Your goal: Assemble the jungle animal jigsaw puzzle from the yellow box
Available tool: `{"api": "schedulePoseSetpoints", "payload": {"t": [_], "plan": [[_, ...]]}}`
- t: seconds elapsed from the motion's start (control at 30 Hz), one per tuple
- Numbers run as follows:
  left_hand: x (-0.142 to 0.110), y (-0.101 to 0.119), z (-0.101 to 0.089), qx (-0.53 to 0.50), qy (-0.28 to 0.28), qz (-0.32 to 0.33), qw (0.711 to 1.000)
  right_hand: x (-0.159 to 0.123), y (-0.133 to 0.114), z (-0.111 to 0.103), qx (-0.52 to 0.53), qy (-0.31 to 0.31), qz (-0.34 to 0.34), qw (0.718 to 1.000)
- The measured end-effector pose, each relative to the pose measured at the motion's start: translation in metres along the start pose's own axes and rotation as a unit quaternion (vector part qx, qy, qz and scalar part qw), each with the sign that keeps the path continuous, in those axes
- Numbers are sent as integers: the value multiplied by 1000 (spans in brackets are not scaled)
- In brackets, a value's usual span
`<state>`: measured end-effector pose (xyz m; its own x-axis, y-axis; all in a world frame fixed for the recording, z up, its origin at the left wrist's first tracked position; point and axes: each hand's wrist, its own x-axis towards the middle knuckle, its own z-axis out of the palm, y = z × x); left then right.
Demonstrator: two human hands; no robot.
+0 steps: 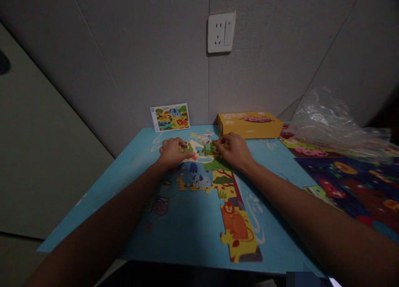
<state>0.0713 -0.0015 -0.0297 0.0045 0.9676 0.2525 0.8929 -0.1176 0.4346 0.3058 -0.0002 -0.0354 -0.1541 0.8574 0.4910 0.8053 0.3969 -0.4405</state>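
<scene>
A partly joined jigsaw puzzle (197,175) lies on the blue tabletop, showing blue elephants, a tree and, down its right side, a lion (237,226). At the puzzle's far left, my left hand (174,153) has its thumb and fingers closed around the edge of a light-coloured puzzle piece (188,147). Opposite it, my right hand (233,150) pinches the edge of a green puzzle piece (209,149) with curled fingers. The two pieces lie close together above the elephants. My fingertips partly hide both, so whether they interlock is unclear.
A picture card (172,117) leans on the wall behind my left hand. Behind my right hand stands a yellow puzzle box (251,125). Clear plastic wrapping (336,125) and a dark printed puzzle sheet (352,191) lie to the right. The blue table (124,175) meets the wall.
</scene>
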Motion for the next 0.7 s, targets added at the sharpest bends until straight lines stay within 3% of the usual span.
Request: {"api": "schedulePoseSetpoints", "payload": {"t": [0.13, 0.3, 0.53, 0.7], "plan": [[-1, 3, 3, -108, 56, 45, 992, -2, -6, 1, 40, -27, -58, 997], [-7, 14, 6, -370, -20, 70, 926, -8, -19, -2, 108, -89, -112, 984], [-13, 20, 5, -397, -87, 100, 908, -10, -22, -5, 161, -63, -59, 983], [-9, 15, 5, -397, -82, 102, 909, -5, -11, -1, 174, 31, 34, 984]]}}
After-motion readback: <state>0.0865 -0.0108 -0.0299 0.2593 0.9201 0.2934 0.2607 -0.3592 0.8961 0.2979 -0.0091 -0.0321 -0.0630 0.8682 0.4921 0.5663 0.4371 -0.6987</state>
